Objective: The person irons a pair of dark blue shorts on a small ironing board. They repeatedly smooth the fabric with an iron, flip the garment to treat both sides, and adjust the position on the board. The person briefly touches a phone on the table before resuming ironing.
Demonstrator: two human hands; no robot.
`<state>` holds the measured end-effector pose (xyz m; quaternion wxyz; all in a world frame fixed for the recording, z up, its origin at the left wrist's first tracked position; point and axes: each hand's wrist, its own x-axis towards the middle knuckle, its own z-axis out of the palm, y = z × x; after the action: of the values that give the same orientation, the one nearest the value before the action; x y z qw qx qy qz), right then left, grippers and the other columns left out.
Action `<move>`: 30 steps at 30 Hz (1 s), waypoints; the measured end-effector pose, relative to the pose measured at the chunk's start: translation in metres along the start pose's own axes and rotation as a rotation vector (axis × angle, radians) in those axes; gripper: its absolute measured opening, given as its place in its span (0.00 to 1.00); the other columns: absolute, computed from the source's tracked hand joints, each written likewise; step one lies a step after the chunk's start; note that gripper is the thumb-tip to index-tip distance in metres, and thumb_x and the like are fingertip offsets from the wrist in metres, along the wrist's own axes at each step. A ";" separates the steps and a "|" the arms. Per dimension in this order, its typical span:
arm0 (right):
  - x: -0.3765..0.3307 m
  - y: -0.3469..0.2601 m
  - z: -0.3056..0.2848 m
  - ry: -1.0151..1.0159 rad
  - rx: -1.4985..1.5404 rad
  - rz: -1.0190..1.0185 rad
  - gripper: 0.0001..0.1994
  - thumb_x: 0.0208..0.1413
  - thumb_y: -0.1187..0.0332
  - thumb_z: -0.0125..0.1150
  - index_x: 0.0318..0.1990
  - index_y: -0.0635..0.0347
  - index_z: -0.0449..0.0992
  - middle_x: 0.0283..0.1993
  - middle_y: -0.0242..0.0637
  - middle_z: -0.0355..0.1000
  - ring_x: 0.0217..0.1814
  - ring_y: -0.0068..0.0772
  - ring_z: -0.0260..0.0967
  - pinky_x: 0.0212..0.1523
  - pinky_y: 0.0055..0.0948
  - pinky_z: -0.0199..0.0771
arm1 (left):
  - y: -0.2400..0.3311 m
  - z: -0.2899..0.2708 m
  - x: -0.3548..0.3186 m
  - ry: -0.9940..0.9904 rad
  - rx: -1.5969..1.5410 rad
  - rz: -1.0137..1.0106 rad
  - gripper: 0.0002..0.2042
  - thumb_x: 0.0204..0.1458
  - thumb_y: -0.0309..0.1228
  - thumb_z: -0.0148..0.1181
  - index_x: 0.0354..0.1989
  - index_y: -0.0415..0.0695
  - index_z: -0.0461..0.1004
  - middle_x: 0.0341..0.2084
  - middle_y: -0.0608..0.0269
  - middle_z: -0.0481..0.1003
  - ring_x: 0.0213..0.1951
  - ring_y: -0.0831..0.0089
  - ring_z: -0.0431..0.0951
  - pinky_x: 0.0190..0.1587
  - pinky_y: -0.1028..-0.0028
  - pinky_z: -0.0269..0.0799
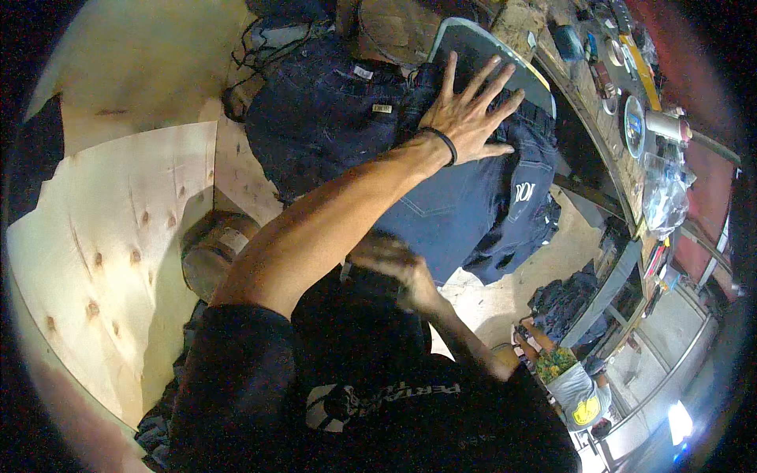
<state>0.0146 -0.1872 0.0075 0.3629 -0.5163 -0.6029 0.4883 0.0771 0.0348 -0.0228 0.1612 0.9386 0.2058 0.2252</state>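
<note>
Dark blue denim trousers or shorts (315, 134) lie heaped in front of me, with stitched pockets, small sewn labels and gathered waistbands. My left hand (473, 114) rests open on the upper right of this denim, fingers spread, a black band round the wrist. Under its fingertips shows the end of a rounded board (465, 39) with a pale edge. Close to my body, below my left forearm, my right hand (386, 264) is smeared by motion at the near edge of the denim. Its fingers and anything in them cannot be made out.
Plywood panels (118, 260) stand at the left, beside a round wooden block (221, 248). Along the right runs a cluttered bench (591, 102) with tape rolls, a clear plastic bag (666, 197) and small tools. Lower right, another person (579, 390) sits by piled dark cloth (568, 303).
</note>
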 end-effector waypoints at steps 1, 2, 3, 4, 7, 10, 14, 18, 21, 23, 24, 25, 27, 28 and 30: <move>0.002 0.006 -0.002 -0.042 0.013 0.067 0.37 0.40 0.72 0.64 0.66 0.49 0.78 0.72 0.48 0.71 0.78 0.56 0.61 0.79 0.55 0.57 | -0.001 0.000 0.000 -0.003 -0.002 -0.014 0.48 0.51 0.72 0.59 0.77 0.59 0.61 0.81 0.50 0.44 0.81 0.48 0.41 0.71 0.20 0.33; -0.001 0.008 0.002 -0.074 0.021 0.051 0.36 0.42 0.72 0.63 0.66 0.47 0.78 0.73 0.47 0.70 0.79 0.55 0.60 0.79 0.54 0.55 | -0.002 0.000 0.000 -0.030 -0.019 -0.022 0.48 0.50 0.72 0.59 0.77 0.58 0.61 0.81 0.50 0.44 0.81 0.47 0.41 0.71 0.20 0.32; -0.001 0.014 0.000 -0.049 -0.079 0.120 0.36 0.40 0.73 0.66 0.65 0.50 0.79 0.71 0.46 0.72 0.77 0.53 0.63 0.78 0.54 0.58 | -0.003 0.000 0.001 0.019 -0.041 -0.038 0.49 0.50 0.72 0.60 0.77 0.58 0.61 0.81 0.49 0.45 0.81 0.47 0.41 0.72 0.21 0.31; -0.008 0.013 0.004 0.012 -0.159 0.120 0.36 0.38 0.74 0.69 0.63 0.52 0.80 0.69 0.45 0.74 0.76 0.51 0.66 0.77 0.54 0.60 | -0.003 0.000 0.001 0.010 -0.020 -0.063 0.50 0.49 0.73 0.61 0.77 0.58 0.61 0.80 0.49 0.46 0.81 0.46 0.42 0.72 0.22 0.31; -0.027 0.015 0.007 -0.105 -0.017 0.080 0.32 0.46 0.74 0.67 0.64 0.51 0.80 0.71 0.43 0.72 0.77 0.51 0.64 0.78 0.51 0.59 | -0.003 -0.003 0.001 0.000 -0.013 -0.087 0.52 0.46 0.75 0.62 0.77 0.58 0.61 0.80 0.47 0.47 0.81 0.45 0.42 0.73 0.23 0.32; -0.047 0.006 0.006 -0.139 0.164 0.126 0.26 0.56 0.70 0.63 0.65 0.50 0.80 0.73 0.42 0.71 0.78 0.52 0.62 0.79 0.50 0.58 | -0.004 -0.002 0.002 0.026 0.010 -0.109 0.54 0.45 0.76 0.61 0.77 0.56 0.61 0.79 0.46 0.49 0.80 0.44 0.43 0.74 0.25 0.34; -0.044 -0.008 -0.023 -0.096 0.261 0.216 0.25 0.58 0.63 0.64 0.63 0.54 0.80 0.70 0.45 0.73 0.74 0.51 0.67 0.75 0.48 0.65 | -0.003 -0.001 0.002 -0.026 0.011 -0.114 0.53 0.46 0.75 0.61 0.78 0.57 0.60 0.80 0.47 0.47 0.81 0.46 0.43 0.73 0.24 0.33; -0.003 -0.007 -0.081 0.016 -0.081 0.047 0.25 0.59 0.55 0.65 0.61 0.57 0.81 0.68 0.46 0.75 0.71 0.52 0.71 0.73 0.50 0.69 | -0.005 -0.002 0.005 -0.080 0.075 -0.046 0.52 0.47 0.76 0.59 0.78 0.59 0.60 0.80 0.49 0.46 0.81 0.47 0.43 0.73 0.24 0.32; 0.020 -0.002 -0.099 0.033 -0.068 -0.007 0.33 0.39 0.77 0.65 0.61 0.56 0.81 0.66 0.49 0.76 0.71 0.54 0.70 0.75 0.48 0.66 | -0.006 -0.005 0.008 -0.106 0.049 -0.042 0.51 0.48 0.76 0.58 0.77 0.57 0.61 0.80 0.50 0.48 0.81 0.48 0.43 0.74 0.24 0.33; 0.028 0.006 -0.099 -0.035 -0.064 -0.142 0.34 0.38 0.75 0.68 0.61 0.57 0.81 0.66 0.48 0.76 0.73 0.54 0.69 0.75 0.51 0.64 | -0.005 -0.005 0.008 -0.162 0.058 -0.068 0.51 0.49 0.76 0.57 0.76 0.55 0.62 0.80 0.50 0.49 0.80 0.48 0.44 0.74 0.26 0.34; 0.031 0.009 -0.098 0.052 -0.045 -0.043 0.33 0.39 0.74 0.69 0.61 0.57 0.81 0.66 0.48 0.76 0.73 0.54 0.68 0.75 0.51 0.63 | -0.006 -0.004 0.007 -0.118 0.046 -0.058 0.51 0.48 0.76 0.57 0.76 0.55 0.63 0.80 0.50 0.49 0.80 0.47 0.44 0.75 0.27 0.34; 0.032 0.009 -0.095 0.158 -0.032 0.031 0.33 0.39 0.74 0.70 0.61 0.57 0.82 0.67 0.47 0.76 0.74 0.53 0.68 0.75 0.52 0.63 | -0.007 -0.001 0.005 -0.120 0.069 -0.070 0.51 0.48 0.76 0.57 0.76 0.55 0.63 0.80 0.50 0.49 0.80 0.47 0.44 0.75 0.28 0.35; 0.026 0.003 -0.086 0.289 -0.188 0.122 0.31 0.40 0.74 0.71 0.59 0.59 0.83 0.65 0.47 0.77 0.72 0.55 0.69 0.73 0.52 0.65 | -0.009 0.006 0.000 0.012 0.037 -0.033 0.52 0.48 0.76 0.57 0.76 0.55 0.63 0.79 0.49 0.50 0.80 0.47 0.46 0.76 0.30 0.35; 0.021 -0.002 -0.083 0.264 -0.272 0.097 0.29 0.43 0.75 0.71 0.59 0.59 0.82 0.62 0.48 0.79 0.69 0.55 0.72 0.70 0.48 0.70 | -0.010 0.009 -0.002 0.009 0.035 -0.033 0.52 0.47 0.77 0.57 0.76 0.54 0.63 0.79 0.49 0.50 0.80 0.47 0.46 0.76 0.30 0.34; 0.011 -0.019 -0.082 0.224 -0.022 0.162 0.30 0.45 0.76 0.71 0.61 0.59 0.81 0.62 0.49 0.79 0.67 0.52 0.74 0.69 0.44 0.72 | -0.012 0.011 -0.003 0.014 0.016 -0.036 0.52 0.47 0.77 0.58 0.76 0.54 0.63 0.79 0.49 0.50 0.80 0.47 0.46 0.76 0.30 0.35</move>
<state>0.0845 -0.1583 0.0464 0.3817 -0.6185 -0.5201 0.4487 0.0764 0.0413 -0.0373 0.1562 0.9343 0.2258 0.2274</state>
